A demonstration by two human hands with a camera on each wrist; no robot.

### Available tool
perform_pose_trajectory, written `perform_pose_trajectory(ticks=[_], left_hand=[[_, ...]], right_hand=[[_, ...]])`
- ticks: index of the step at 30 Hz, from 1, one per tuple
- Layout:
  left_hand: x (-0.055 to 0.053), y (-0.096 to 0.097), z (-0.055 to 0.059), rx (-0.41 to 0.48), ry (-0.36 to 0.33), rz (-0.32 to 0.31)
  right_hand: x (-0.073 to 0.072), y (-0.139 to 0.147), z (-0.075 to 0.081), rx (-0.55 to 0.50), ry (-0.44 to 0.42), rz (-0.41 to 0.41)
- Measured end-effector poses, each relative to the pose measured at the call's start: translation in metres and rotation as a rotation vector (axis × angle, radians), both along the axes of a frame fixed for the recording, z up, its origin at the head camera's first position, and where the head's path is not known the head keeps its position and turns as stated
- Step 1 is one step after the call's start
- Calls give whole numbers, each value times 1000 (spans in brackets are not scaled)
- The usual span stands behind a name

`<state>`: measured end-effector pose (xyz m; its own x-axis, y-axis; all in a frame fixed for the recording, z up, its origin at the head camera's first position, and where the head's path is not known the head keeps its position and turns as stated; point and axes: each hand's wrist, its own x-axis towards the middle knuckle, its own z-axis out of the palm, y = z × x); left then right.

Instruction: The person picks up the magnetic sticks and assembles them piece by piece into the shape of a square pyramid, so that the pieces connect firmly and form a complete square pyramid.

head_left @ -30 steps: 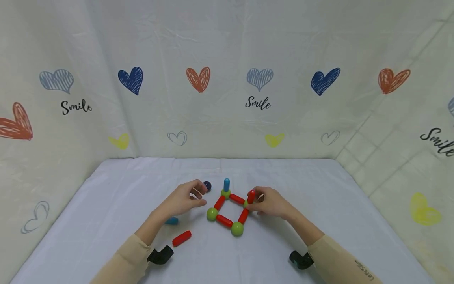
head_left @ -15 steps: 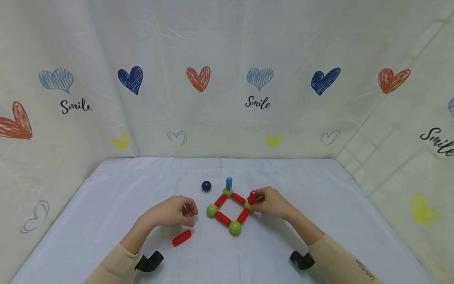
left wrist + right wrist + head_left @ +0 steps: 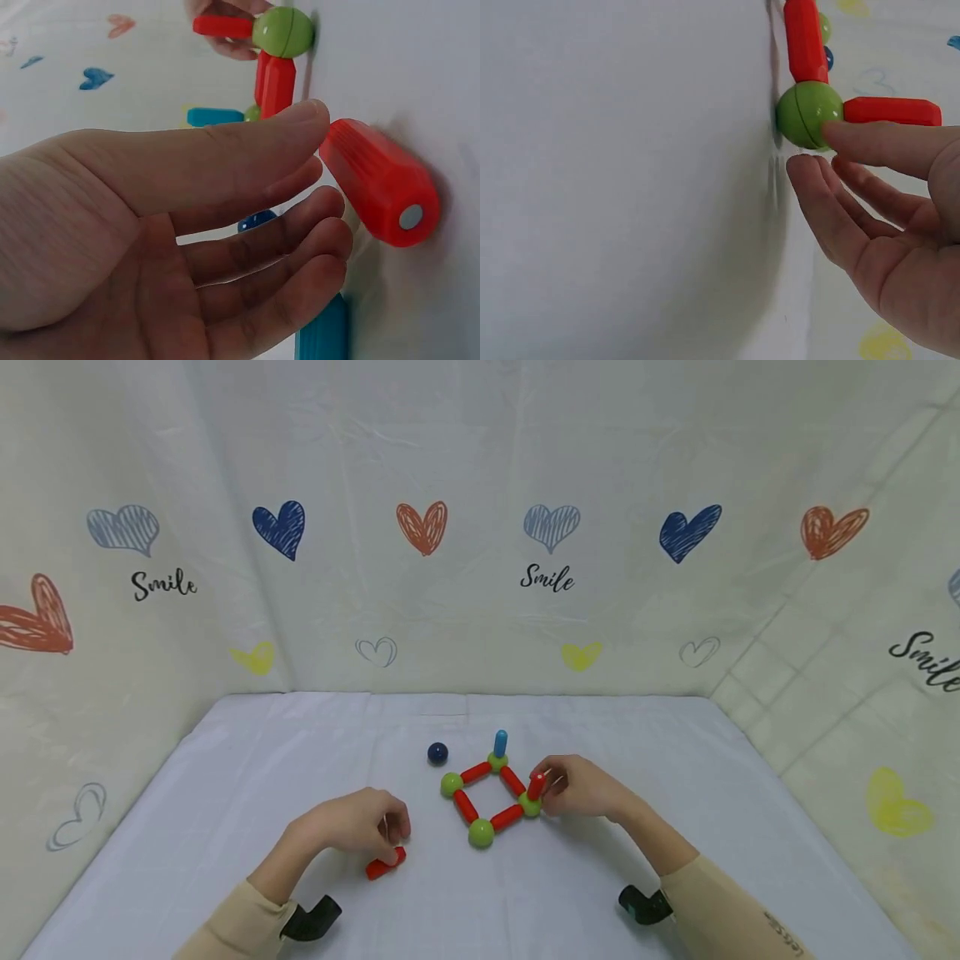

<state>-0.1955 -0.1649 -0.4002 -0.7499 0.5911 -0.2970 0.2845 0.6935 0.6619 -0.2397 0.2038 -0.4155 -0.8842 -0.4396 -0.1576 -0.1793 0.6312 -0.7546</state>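
Note:
My left hand [image 3: 356, 822] reaches down over a loose red magnetic rod [image 3: 382, 184] on the cloth. In the left wrist view the thumb tip is right at one end of the rod, and the fingers bend loosely around nothing. A blue rod [image 3: 322, 330] lies beyond those fingers, hidden under the hand in the head view. My right hand [image 3: 581, 787] is at the right corner of a square made of red rods and green balls. Its thumb touches that corner's green ball [image 3: 808, 114], with the other fingers loosely bent beside it. An upright red rod [image 3: 536, 787] stands on this ball.
Another upright blue rod [image 3: 501, 743] stands on the square's back ball [image 3: 498, 762]. A dark blue ball [image 3: 437, 753] lies behind the square, to its left. Both sleeves carry a black wrist piece [image 3: 311, 918] close to the white table cloth [image 3: 570, 893].
My left hand has drawn back from beside the square, down to the loose red rod. The square has turned clockwise, its back ball shifting right and its front ball left. My right hand stays at its corner.

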Motion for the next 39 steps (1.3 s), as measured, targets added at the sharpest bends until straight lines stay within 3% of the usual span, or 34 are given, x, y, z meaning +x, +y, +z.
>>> perform_pose_trajectory(ticks=[9,17,22,31,39], left_hand=[[5,5,-2,-41,36,-8],[4,6,-6,-56,35,-20],[4,6,-8,-67,36,-27],[3,6,-8,-58,33,-25],[0,6,-9,9,66,-40]], right_hand=[[-19,-9,-3,-91,-124,-129],[-34,-21,-7,-46,-173,-107],[-41,-23,-8,-75,-202,-66],[-42,-22,-10,-93,-220,-35],[-35,-23,-8,-73,-221,-53]])
